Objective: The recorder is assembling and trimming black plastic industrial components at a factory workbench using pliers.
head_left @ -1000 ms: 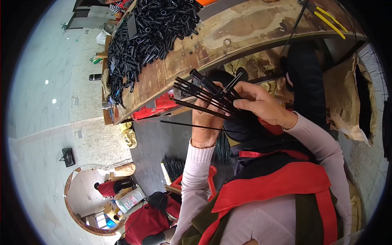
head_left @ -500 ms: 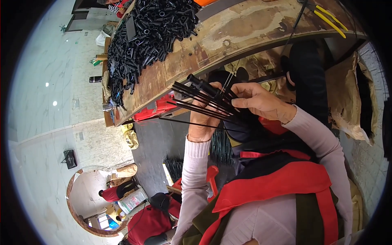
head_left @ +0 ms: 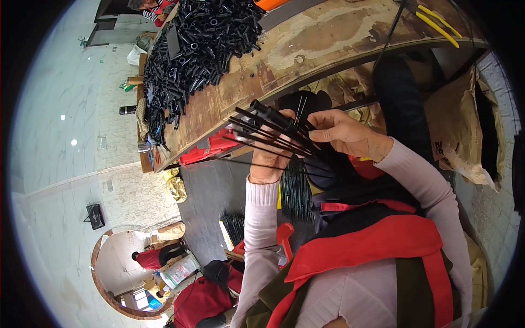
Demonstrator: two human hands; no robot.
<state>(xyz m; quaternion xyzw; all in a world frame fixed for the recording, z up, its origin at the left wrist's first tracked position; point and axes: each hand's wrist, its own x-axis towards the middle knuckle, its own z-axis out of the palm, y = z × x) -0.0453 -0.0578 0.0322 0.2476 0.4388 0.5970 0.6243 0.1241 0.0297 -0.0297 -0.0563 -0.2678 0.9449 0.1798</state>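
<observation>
A short black tubular piece [head_left: 268, 113], like an umbrella runner, points toward the bench edge, with several thin black ribs [head_left: 257, 143] fanned out around it. My left hand [head_left: 268, 164] is closed around this piece from below, partly hidden behind the ribs. My right hand [head_left: 347, 134] pinches at the piece's near end, where the ribs meet; what lies between its fingertips is too small to make out. Two fine, bright wires [head_left: 300, 105] stick up between my hands. The rear ends of the ribs blend into my dark clothing.
A worn wooden bench [head_left: 322, 33] curves across the top, bearing a heap of black tubular parts [head_left: 202, 46] and yellow-handled pliers [head_left: 437, 24]. Bundles of dark rods [head_left: 297, 191] stand below. A co-worker in red [head_left: 202, 300] is at lower left; a brown sack [head_left: 456, 128] stands right.
My hands keep nearly the same place and hold. The ribs have shifted and spread slightly, and the whole view has moved a little.
</observation>
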